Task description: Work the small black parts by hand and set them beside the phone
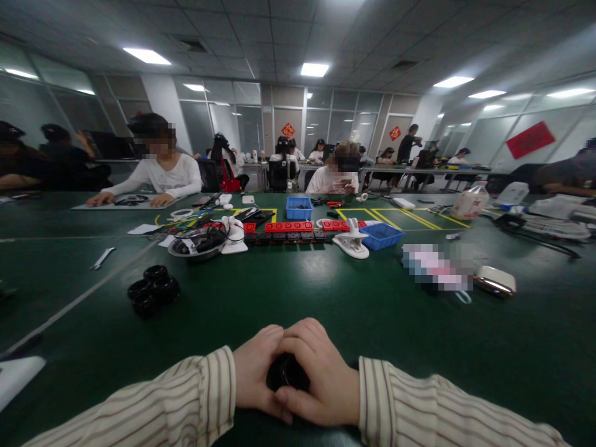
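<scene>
Close to the table's near edge, my left hand [254, 366] and my right hand [321, 379] are wrapped together around a glossy black round object [287, 371]. Only its dark middle shows between my thumbs and fingers, so its exact kind cannot be made out. My right fingers lie over the top, meeting the left fingers. Farther off to the left, a small cluster of similar black round pieces [153, 290] sits on the green table [223, 298], apart from my hands.
Across the middle stand red socket strips [288, 227], a white clip [352, 242], blue bins [380, 236] and a bowl of black parts [198, 242]. A wrench [101, 258] lies left; a pouch [435, 267] and a gold-edged case [496, 281] lie right. People sit opposite.
</scene>
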Action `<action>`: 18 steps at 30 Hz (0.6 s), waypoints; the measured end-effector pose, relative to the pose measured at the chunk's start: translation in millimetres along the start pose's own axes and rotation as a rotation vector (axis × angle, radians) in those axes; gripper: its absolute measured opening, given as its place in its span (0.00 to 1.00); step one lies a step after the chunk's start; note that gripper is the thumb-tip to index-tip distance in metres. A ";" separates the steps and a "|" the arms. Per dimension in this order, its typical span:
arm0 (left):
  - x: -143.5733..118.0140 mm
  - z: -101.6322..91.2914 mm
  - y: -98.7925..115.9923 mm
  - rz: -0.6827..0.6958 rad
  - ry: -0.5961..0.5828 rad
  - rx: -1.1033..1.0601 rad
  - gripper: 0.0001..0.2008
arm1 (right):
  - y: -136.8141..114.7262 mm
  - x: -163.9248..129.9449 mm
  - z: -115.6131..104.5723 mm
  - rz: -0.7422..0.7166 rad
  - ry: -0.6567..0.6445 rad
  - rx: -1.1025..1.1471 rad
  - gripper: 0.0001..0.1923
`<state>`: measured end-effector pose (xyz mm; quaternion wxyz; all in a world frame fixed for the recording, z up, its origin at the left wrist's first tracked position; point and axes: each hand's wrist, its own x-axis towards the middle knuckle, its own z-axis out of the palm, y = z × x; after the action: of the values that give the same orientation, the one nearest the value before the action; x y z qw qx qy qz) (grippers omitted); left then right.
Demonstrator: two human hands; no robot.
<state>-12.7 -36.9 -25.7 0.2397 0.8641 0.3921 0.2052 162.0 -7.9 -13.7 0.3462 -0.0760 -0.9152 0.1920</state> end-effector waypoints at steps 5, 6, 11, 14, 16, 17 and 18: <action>-2.7 3.7 -1.3 -0.068 0.009 0.040 0.36 | 0.6 -3.1 4.4 0.078 -0.019 -0.053 0.20; -2.7 4.6 -2.0 -0.092 0.002 0.052 0.31 | 0.6 -3.4 4.8 0.086 -0.037 -0.066 0.18; -1.4 8.5 -6.8 -0.122 -0.003 0.048 0.21 | 2.0 -3.2 5.6 0.039 -0.075 -0.073 0.11; 0.1 10.7 -10.7 -0.113 0.019 0.014 0.22 | 3.1 -3.9 7.2 -0.112 -0.104 -0.072 0.10; 1.3 11.6 -13.7 -0.090 0.024 -0.016 0.21 | 3.8 -5.1 8.9 -0.237 -0.154 -0.072 0.09; 2.0 11.9 -15.1 -0.073 0.027 -0.031 0.20 | 4.1 -5.8 9.8 -0.286 -0.179 -0.076 0.09; 2.6 12.1 -16.4 -0.055 0.033 -0.043 0.19 | 4.4 -6.5 10.6 -0.321 -0.202 -0.081 0.08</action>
<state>-14.1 -28.4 -44.4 0.2571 0.8442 0.4152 0.2212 159.9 -8.9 -26.7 0.2755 0.0765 -0.9526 0.1039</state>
